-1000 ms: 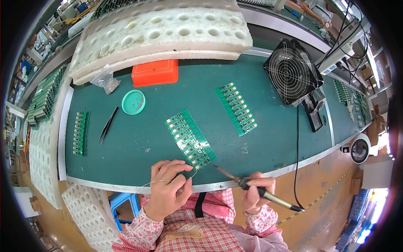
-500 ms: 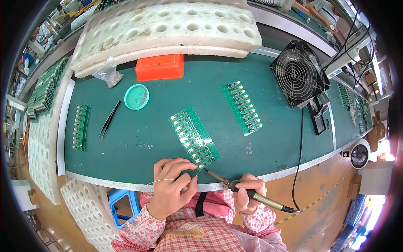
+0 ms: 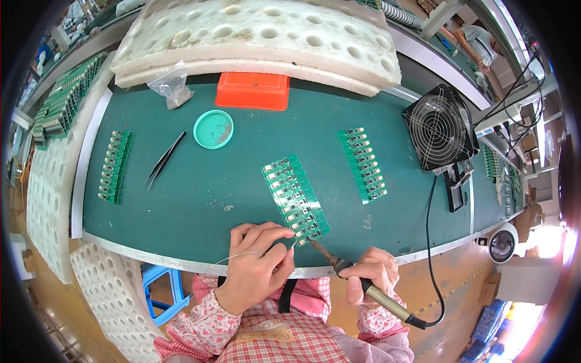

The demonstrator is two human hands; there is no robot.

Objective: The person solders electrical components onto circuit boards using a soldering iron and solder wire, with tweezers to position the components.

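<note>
1. Right hand (image 3: 370,275) is gripping the soldering iron (image 3: 363,287); its tip is now touching the near end of the green circuit board panel (image 3: 296,201), closer than a second ago.
2. Left hand (image 3: 259,260) is pinching solder wire (image 3: 233,259), feeding it at that joint.
3. The panel is lying unmoved on the green surface (image 3: 200,199), near its front edge; soldering appears under way.

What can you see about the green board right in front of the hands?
The green board is a long flat strip of small circuit boards joined side by side, with tiny silvery parts along them. It lies flat and slanted on the green mat, its near end by the table's front edge. There the soldering iron in the right hand brings its tip to the board's near corner, and the left hand brings a thin wire to the same spot.
</note>
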